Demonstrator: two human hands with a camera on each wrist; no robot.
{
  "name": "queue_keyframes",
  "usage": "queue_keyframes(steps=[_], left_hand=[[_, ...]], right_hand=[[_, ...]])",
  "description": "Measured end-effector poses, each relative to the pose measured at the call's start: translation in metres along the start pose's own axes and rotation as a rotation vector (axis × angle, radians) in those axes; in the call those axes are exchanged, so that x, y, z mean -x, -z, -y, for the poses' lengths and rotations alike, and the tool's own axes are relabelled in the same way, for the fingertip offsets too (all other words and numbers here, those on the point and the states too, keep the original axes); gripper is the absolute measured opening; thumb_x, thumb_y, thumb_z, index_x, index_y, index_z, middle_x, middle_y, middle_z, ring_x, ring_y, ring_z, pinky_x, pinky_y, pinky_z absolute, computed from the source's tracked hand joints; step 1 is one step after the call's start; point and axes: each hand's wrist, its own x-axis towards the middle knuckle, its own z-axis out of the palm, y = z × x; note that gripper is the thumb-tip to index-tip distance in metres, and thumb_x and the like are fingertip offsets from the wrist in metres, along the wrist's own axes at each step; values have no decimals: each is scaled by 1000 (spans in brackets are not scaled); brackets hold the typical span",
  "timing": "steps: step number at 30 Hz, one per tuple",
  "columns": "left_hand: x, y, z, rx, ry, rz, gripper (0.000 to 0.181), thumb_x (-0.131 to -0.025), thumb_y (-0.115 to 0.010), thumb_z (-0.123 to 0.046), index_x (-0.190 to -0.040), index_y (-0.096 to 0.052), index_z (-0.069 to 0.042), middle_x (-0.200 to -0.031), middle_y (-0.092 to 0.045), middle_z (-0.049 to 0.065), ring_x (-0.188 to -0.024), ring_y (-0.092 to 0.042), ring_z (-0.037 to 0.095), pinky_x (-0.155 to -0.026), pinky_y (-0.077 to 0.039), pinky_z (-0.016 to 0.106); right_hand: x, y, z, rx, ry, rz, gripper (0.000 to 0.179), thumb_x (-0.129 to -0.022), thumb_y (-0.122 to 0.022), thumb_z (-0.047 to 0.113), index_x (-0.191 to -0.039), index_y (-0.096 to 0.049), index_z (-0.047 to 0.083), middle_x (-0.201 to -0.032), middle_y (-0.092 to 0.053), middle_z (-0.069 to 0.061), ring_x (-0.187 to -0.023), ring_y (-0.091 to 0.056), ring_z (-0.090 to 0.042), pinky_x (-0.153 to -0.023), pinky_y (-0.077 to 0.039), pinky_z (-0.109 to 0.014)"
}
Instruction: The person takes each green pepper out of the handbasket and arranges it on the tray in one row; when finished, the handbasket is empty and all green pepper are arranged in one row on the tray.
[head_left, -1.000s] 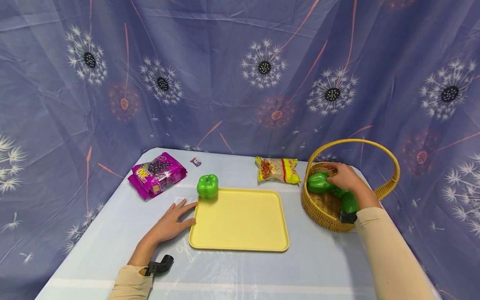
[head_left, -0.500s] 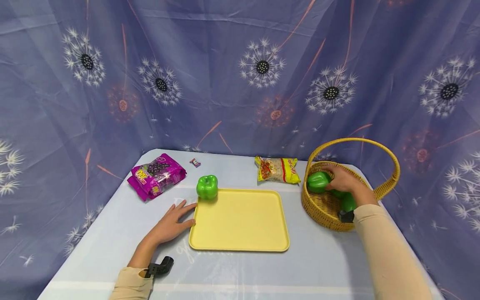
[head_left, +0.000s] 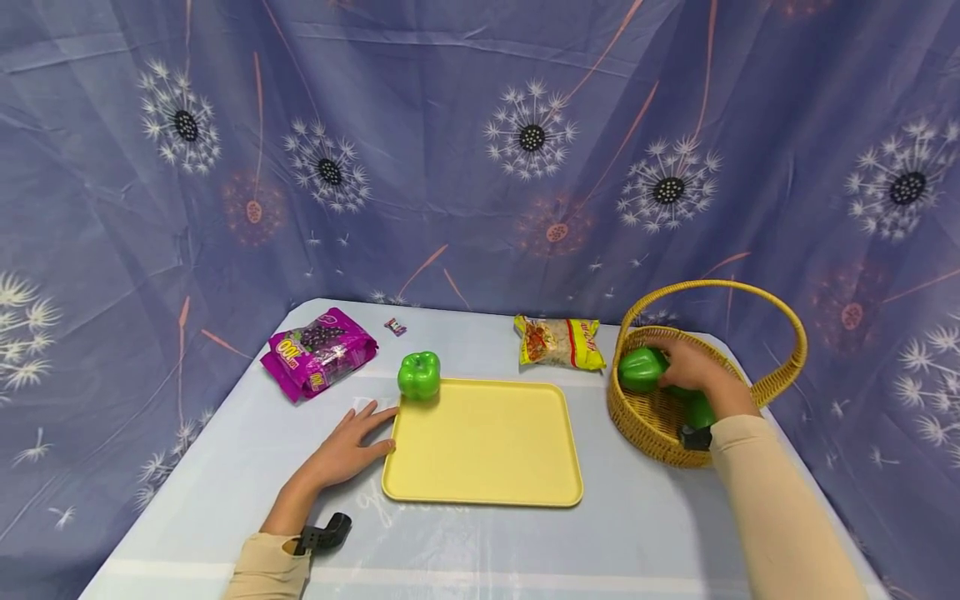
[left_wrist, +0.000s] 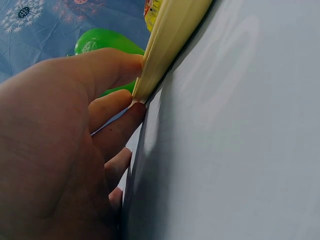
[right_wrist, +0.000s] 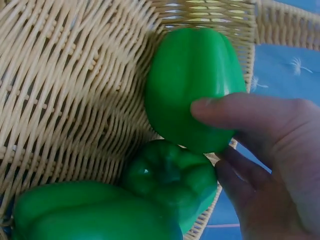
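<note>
In the right wrist view my right hand grips a green bell pepper, thumb across its near side and fingers behind it. This pepper lies against the wall of the wicker basket, with two more green peppers beside it, one showing its stem end. My left hand rests at the left edge of the yellow tray, fingers spread. Seen from the left wrist, its thumb and fingertips touch the tray rim. Another green bell pepper sits at the tray's back left corner.
A purple snack bag lies at the back left, near a small wrapped candy. Behind the tray is a yellow food packet. The basket's tall handle arches over the right hand. A patterned curtain hangs behind the table.
My right hand has reached lower into the basket, and its thumb and fingers have come around the bell pepper. The left hand and the tray have stayed put.
</note>
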Motion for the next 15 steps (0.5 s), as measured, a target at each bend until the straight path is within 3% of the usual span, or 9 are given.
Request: queue_keyframes(steps=[5,11,15], left_hand=[[-1,0,2,-6,-10,-1,58,-94,-59,-42,-144,-46,-18,-151,-29,24,-141,-18,41,-113,-5,59],[-1,1,2,-3,-14,-4,58,-94,-60,-42,-144,-47,-17,-150,-31,23,-141,-18,41,-113,-5,59],[-2,0,2,-3,-20,-4,58,-94,-60,-42,-144,-47,-17,-151,-31,22,-141,-18,40,-114,-4,57]], right_hand=[[8,4,-3,-127,-3,-15,76,-78,-79,17,-142,-43,-3,-134,-45,-31,-106,-52,-42,-80,-49,-49],[15,9,10,-273,-7,-41,75,-82,-78,28,-142,-44,-1,-133,-47,-27,-118,-45,-46,-89,-46,-57],[15,6,14,-310,-26,-62,74,-82,-78,30,-141,-43,0,-133,-47,-25,-119,-44,-44,-89,-45,-58]])
